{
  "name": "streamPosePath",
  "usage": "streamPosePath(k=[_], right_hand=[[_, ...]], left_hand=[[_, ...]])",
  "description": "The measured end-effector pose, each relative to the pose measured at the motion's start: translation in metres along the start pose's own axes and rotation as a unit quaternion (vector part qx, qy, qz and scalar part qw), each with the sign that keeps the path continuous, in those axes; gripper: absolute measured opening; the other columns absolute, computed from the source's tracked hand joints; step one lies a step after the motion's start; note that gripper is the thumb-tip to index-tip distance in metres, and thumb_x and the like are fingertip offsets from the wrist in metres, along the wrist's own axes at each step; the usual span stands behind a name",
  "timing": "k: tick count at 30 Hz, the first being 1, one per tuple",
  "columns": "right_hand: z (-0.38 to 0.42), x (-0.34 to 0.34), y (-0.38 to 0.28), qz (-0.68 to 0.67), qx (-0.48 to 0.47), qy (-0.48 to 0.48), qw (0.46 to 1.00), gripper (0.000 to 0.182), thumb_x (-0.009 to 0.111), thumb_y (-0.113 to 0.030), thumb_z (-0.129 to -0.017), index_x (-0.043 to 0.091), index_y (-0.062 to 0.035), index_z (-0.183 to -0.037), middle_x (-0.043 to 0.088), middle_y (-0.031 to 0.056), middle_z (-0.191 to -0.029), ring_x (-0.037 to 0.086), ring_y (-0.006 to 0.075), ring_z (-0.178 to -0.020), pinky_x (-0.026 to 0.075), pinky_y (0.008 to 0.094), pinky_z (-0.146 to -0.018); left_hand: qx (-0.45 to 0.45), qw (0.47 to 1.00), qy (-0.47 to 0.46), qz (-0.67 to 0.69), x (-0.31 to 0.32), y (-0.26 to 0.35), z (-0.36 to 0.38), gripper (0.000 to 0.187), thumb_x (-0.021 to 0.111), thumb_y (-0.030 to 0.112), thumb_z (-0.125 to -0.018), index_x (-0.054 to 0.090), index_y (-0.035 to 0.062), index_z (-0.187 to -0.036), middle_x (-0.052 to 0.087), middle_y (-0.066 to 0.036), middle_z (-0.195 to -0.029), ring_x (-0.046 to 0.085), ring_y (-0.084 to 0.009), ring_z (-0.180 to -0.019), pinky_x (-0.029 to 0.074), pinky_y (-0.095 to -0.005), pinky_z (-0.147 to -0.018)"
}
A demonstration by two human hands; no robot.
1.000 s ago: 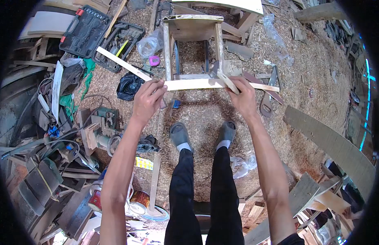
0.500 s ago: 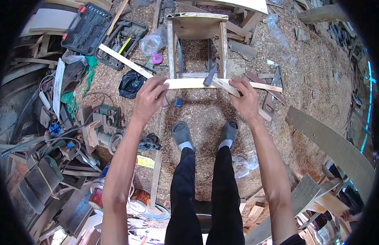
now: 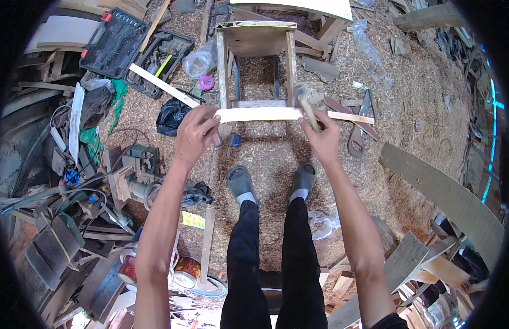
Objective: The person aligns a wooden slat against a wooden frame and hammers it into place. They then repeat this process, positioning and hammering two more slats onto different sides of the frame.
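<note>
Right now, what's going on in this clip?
A person stands on a sawdust-covered floor, looking down at their own arms and feet. The left hand grips one end of a pale wooden strip held level across the near edge of a small wooden stool frame. The right hand holds a hammer by its handle, head raised just above the strip. Open tool cases, a black bag and paint tins lie on the person's left.

Pale wood strip [image 3: 260, 114], grey slippers [image 3: 241, 181], black trousers [image 3: 276, 257]
</note>
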State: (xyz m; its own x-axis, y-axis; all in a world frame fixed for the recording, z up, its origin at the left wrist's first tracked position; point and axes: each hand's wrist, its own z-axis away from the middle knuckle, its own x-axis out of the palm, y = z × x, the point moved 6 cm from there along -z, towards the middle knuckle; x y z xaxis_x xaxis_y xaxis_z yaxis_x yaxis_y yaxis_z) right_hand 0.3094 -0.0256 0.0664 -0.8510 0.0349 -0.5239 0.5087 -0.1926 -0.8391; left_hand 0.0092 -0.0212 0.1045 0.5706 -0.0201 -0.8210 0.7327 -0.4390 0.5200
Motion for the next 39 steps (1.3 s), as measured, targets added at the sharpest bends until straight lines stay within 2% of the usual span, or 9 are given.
streamPosePath(k=[1,3,6,9,12,16,27,37,39], right_hand=[[0.0,0.002,-0.003,0.0,-0.001,0.0,1.0,0.028,0.072,-0.01,-0.077,0.069,-0.0023,-0.104,0.07,0.0155,-0.098,0.068,0.024,-0.089,0.051,0.0323,-0.08],[0.0,0.001,0.007,-0.098,0.11,0.029,0.989,0.029,0.071,-0.018,-0.081,0.069,0.0006,-0.103,0.071,0.0146,-0.089,0.066,0.0176,-0.084,0.049,0.0307,-0.078],[0.001,0.0,0.015,-0.049,0.187,-0.003,0.981,0.031,0.071,-0.023,-0.081,0.071,0.0009,-0.1,0.071,0.0126,-0.084,0.065,0.0163,-0.08,0.049,0.0315,-0.077],[0.001,0.003,0.016,-0.055,0.141,0.009,0.988,0.033,0.071,-0.026,-0.081,0.072,0.0001,-0.101,0.071,0.0129,-0.082,0.064,0.0156,-0.079,0.048,0.031,-0.076],[0.003,0.002,0.019,-0.047,0.195,-0.001,0.98,0.035,0.071,-0.026,-0.081,0.071,-0.0003,-0.104,0.072,0.0144,-0.084,0.065,0.0164,-0.079,0.049,0.0305,-0.076],[0.001,0.006,0.019,-0.055,0.166,0.019,0.984,0.035,0.071,-0.026,-0.081,0.071,0.0,-0.105,0.072,0.015,-0.083,0.066,0.0171,-0.078,0.049,0.0306,-0.076],[-0.002,0.002,0.015,-0.034,0.214,0.004,0.976,0.034,0.072,-0.026,-0.079,0.072,-0.0001,-0.102,0.071,0.0134,-0.079,0.064,0.0164,-0.072,0.048,0.0307,-0.071],[-0.003,0.003,0.014,-0.024,0.174,-0.003,0.984,0.034,0.072,-0.028,-0.08,0.072,-0.0008,-0.101,0.071,0.0134,-0.08,0.064,0.0164,-0.073,0.048,0.0305,-0.072],[-0.001,0.003,0.017,-0.048,0.204,-0.002,0.978,0.036,0.071,-0.031,-0.081,0.073,-0.0006,-0.099,0.07,0.0118,-0.077,0.063,0.0166,-0.072,0.048,0.0304,-0.072]], left_hand=[[0.0,1.0,0.001,0.0,0.0,-0.001,0.0,0.016,0.072,0.001,-0.072,0.065,0.0031,-0.086,0.064,-0.011,-0.102,0.062,-0.0306,-0.096,0.05,-0.0392,-0.083],[0.012,1.0,-0.009,-0.003,0.001,0.0,-0.001,0.016,0.072,0.001,-0.072,0.064,0.0036,-0.085,0.064,-0.01,-0.103,0.061,-0.0309,-0.096,0.049,-0.0396,-0.083],[0.016,1.0,-0.016,-0.009,0.002,0.004,-0.002,0.016,0.072,0.001,-0.072,0.063,0.0034,-0.085,0.064,-0.01,-0.103,0.061,-0.0312,-0.097,0.049,-0.0397,-0.084],[0.009,1.0,-0.01,-0.01,0.003,0.005,0.0,0.017,0.072,0.002,-0.071,0.064,0.004,-0.086,0.063,-0.01,-0.104,0.06,-0.0312,-0.098,0.049,-0.04,-0.084],[0.011,1.0,-0.007,-0.015,0.004,0.007,-0.001,0.017,0.072,0.002,-0.071,0.064,0.0044,-0.086,0.063,-0.01,-0.104,0.06,-0.0316,-0.098,0.048,-0.0404,-0.085],[0.021,1.0,0.001,-0.02,0.001,0.008,-0.002,0.01,0.071,0.004,-0.075,0.064,0.0042,-0.083,0.064,-0.008,-0.1,0.061,-0.0293,-0.092,0.048,-0.0418,-0.088],[0.026,0.999,-0.013,-0.035,0.006,0.004,0.002,0.017,0.072,0.005,-0.073,0.066,0.005,-0.089,0.065,-0.008,-0.103,0.06,-0.027,-0.102,0.044,-0.0435,-0.095],[0.008,0.998,-0.004,-0.06,0.005,0.007,0.003,0.018,0.071,0.006,-0.074,0.065,0.0063,-0.091,0.065,-0.007,-0.105,0.059,-0.0273,-0.104,0.042,-0.0439,-0.097],[-0.001,0.998,-0.013,-0.068,0.006,0.006,0.002,0.026,0.072,0.01,-0.074,0.065,0.0084,-0.099,0.064,-0.007,-0.11,0.057,-0.0277,-0.11,0.039,-0.0439,-0.1]])
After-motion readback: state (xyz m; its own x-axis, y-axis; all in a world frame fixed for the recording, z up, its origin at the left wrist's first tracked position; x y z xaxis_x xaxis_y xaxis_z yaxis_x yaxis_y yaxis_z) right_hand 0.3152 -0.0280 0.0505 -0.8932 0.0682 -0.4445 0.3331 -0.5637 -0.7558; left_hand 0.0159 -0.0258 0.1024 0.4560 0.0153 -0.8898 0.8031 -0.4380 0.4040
